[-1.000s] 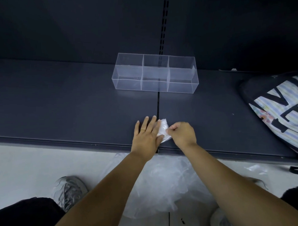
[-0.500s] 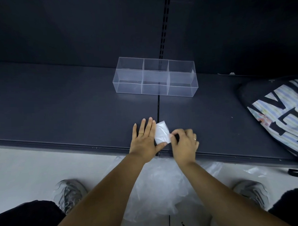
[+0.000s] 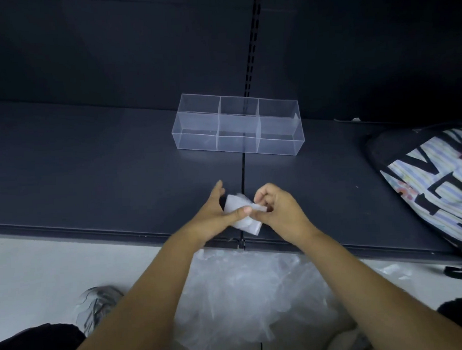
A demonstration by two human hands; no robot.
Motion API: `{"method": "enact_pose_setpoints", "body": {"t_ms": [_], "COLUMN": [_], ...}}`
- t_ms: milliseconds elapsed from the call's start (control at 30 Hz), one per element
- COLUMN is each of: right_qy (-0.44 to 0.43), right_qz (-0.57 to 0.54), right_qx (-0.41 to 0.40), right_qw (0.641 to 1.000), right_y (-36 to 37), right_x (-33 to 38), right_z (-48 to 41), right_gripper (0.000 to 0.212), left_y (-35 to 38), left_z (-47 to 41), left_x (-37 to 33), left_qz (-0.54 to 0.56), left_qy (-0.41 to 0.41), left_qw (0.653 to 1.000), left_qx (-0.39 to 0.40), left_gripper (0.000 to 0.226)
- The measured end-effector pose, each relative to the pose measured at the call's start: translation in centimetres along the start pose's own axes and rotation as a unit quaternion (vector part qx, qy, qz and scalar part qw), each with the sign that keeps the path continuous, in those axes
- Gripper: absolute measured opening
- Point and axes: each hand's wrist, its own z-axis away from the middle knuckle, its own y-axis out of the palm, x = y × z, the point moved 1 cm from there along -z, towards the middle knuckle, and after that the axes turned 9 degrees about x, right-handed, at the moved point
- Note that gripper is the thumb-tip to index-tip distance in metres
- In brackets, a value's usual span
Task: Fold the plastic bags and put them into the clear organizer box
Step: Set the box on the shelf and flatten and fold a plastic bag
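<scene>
Bag, folded, held in two hands

Folded plastic bag [image 3: 241, 214]: small white packet, just above the dark shelf [image 3: 92, 175] near its front edge. Left hand [image 3: 213, 215]: thumb pressed across the packet, fingers behind it. Right hand [image 3: 278, 212]: fingertips pinched on the packet's right corner. Clear organizer box [image 3: 237, 128]: three compartments, beyond the grip, well apart. Loose plastic bags [image 3: 251, 298]: heap on the floor, nearer than the grip. Striped bag [image 3: 437, 187]: right of the grip.
</scene>
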Motion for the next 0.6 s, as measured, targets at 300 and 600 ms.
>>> {"method": "enact_pose_setpoints", "body": {"t_ms": [300,600], "right_qy": [0.077,0.068], "right_qz": [-0.154,-0.103], "right_qx": [0.020,-0.215], "right_qw": [0.985,0.969], "right_y": [-5.4,-13.0], "right_x": [1.1,1.7], "right_z": [-1.0,-11.2], "right_gripper": [0.013,0.016], "left_y": [1.1,-0.7], "left_z": [-2.8,-5.1], "left_x": [-3.6,0.4], "left_qz": [0.195,-0.143], "left_qy": [0.062,0.073], "left_qw": [0.979,0.939], "left_qx": [0.004,-0.303], "left_gripper": [0.023,0.004]}}
